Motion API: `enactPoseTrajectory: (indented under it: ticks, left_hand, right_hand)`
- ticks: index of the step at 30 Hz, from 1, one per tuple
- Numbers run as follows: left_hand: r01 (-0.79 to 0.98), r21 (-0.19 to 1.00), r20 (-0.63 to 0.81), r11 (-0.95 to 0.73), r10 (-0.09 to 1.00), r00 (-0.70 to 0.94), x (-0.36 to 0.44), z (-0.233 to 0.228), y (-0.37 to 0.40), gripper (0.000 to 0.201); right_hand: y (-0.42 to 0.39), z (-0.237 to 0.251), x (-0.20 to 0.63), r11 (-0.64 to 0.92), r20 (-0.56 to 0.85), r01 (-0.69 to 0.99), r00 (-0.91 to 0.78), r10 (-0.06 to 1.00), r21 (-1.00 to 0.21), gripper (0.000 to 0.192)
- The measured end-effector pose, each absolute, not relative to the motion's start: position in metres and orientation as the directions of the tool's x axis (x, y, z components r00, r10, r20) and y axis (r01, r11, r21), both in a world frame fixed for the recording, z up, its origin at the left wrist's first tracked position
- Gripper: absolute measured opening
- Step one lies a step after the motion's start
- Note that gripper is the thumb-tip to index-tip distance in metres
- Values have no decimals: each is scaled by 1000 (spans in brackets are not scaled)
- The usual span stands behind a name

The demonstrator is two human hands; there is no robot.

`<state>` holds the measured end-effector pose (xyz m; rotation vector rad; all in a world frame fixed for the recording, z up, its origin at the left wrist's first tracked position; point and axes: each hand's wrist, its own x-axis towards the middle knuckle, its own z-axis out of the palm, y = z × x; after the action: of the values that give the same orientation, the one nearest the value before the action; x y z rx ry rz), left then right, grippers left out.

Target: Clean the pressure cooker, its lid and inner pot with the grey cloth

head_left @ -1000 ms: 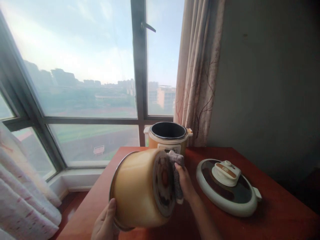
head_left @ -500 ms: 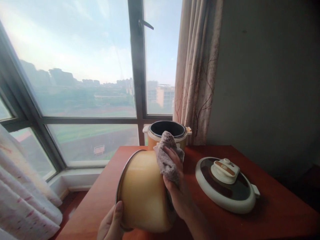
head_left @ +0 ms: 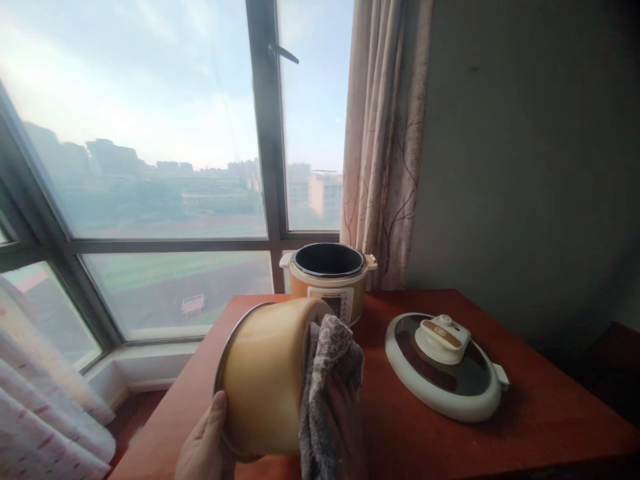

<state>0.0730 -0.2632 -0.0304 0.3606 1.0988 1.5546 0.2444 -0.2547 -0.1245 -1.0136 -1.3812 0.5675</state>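
Note:
A gold inner pot point(head_left: 265, 373) is tipped on its side above the table, its rim to the left and its base to the right. My left hand point(head_left: 205, 440) grips the pot by its rim at the lower left, thumb on the outer wall. In my right hand point(head_left: 345, 420) is a grey-brown cloth point(head_left: 323, 387), pressed against the pot's base; it partly covers my fingers. Behind the pot stands the pressure cooker body point(head_left: 327, 273), uncovered, with a dark interior and a control panel in front.
The cooker's round lid point(head_left: 445, 367) lies on the red-brown table point(head_left: 400, 447) to the right, knob side up. Windows with a dark frame point(head_left: 270, 147) rise behind the table. Curtains point(head_left: 383, 147) hang at the back and at the far left.
My right hand and the cloth have moved down from the pot's upper side to its base. The cooker's front panel now shows. The view has shifted slightly.

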Motion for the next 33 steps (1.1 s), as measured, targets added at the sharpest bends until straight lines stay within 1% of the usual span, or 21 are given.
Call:
enactPoseTrajectory:
  ticks: [4, 7, 10, 12, 15, 17, 19, 22, 25, 26, 28, 30, 32, 33]
  left_hand:
    - [-618, 783, -338, 75, 884, -322, 75, -28, -262, 75]
    - [-580, 811, -301, 83, 908, -291, 75, -23, -262, 71]
    - [-517, 851, -266, 88, 922, -281, 75, -18, -262, 66]
    - [-496, 863, -259, 93, 925, -278, 75, -15, -263, 64]
    - [-486, 870, -245, 79, 926, -288, 77, -13, -265, 64]
    - [-477, 877, -233, 61, 922, -309, 77, -15, -265, 64]
    - [-461, 885, -228, 57, 919, -323, 76, -19, -265, 63]
    - [-426, 903, -214, 62, 923, -320, 73, -27, -265, 58]
    - [-398, 916, -188, 53, 932, -309, 71, -34, -266, 52]
    - [-393, 918, -185, 53, 934, -306, 72, -35, -267, 51]
    - [-391, 919, -185, 55, 935, -302, 72, -37, -266, 49]
    - [-401, 914, -189, 56, 935, -301, 72, -38, -265, 47]
    - [-413, 909, -193, 56, 935, -298, 72, -39, -264, 47]
    - [-414, 909, -192, 56, 936, -295, 72, -39, -264, 47]
  right_hand:
    - [-248, -142, 239, 423, 444, 138, 320, 837, -896, 54]
    - [-259, -147, 237, 430, 413, 53, 404, 816, -901, 70]
    - [-262, -141, 246, 348, 275, -94, 441, 854, -933, 77]
    - [-251, -132, 257, 269, 160, -209, 425, 891, -940, 77]
    - [-222, -115, 272, 186, 47, -340, 377, 925, -922, 67]
    - [-205, -102, 278, 155, 18, -378, 342, 939, -913, 62]
    - [-196, -88, 279, 148, 24, -380, 312, 950, -913, 61]
    - [-195, -62, 276, 206, 105, -308, 314, 944, -929, 58]
    - [-209, -32, 270, 363, 298, -165, 323, 898, -917, 56]
    - [-215, -22, 269, 423, 376, -109, 297, 877, -900, 55]
    - [-230, -3, 268, 541, 537, 32, 178, 824, -840, 52]
    - [-243, 15, 270, 665, 675, 199, -24, 738, -720, 50]
    - [-248, 27, 274, 767, 745, 303, -210, 633, -566, 52]
    - [-247, 31, 277, 797, 761, 320, -261, 594, -512, 52]
